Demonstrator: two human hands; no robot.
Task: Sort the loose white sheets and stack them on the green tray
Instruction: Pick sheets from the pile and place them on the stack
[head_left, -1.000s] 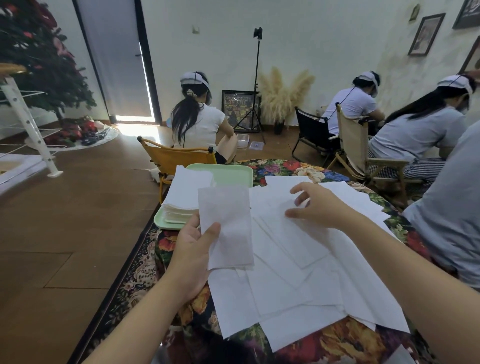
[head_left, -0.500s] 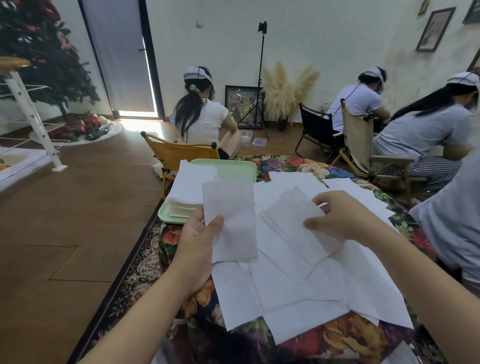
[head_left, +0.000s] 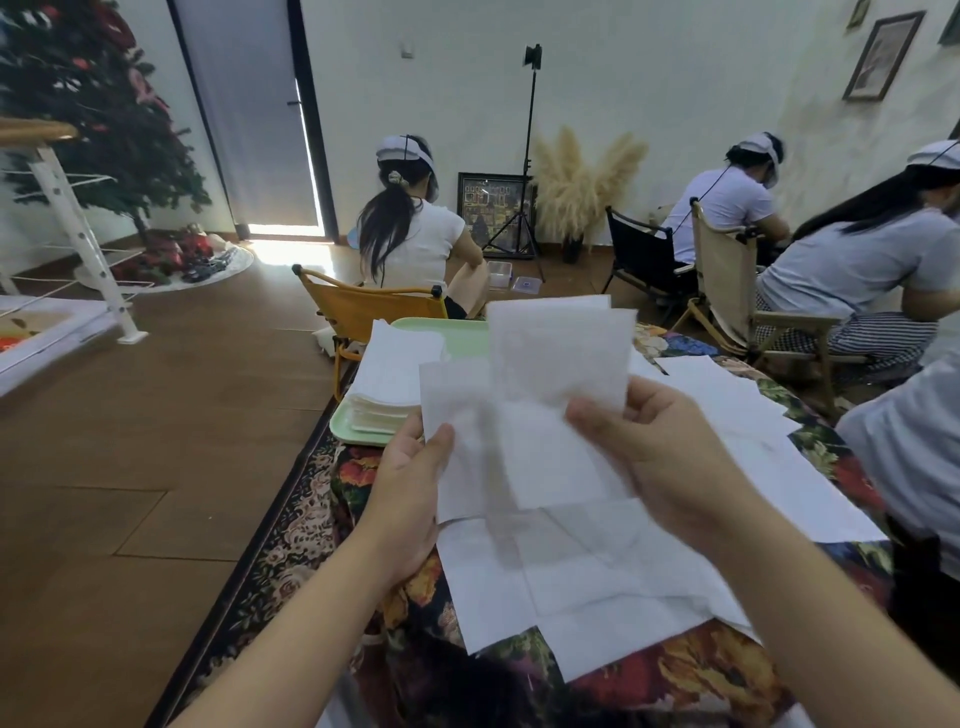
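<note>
My left hand holds a white sheet upright by its lower left edge, thumb on its front. My right hand pinches a second white sheet and holds it raised, overlapping the first one from the right. Beneath both hands several loose white sheets lie spread over the floral tablecloth. The green tray sits at the table's far left corner with a neat stack of white sheets on it.
The floral-covered table has its left edge beside a patterned rug and wood floor. A yellow folding chair with a seated person stands just behind the tray. Other seated people and chairs fill the right side.
My right hand has lifted a sheet off the table pile and brought it left and up against the sheet in my left hand. The left hand has stayed about where it was.
</note>
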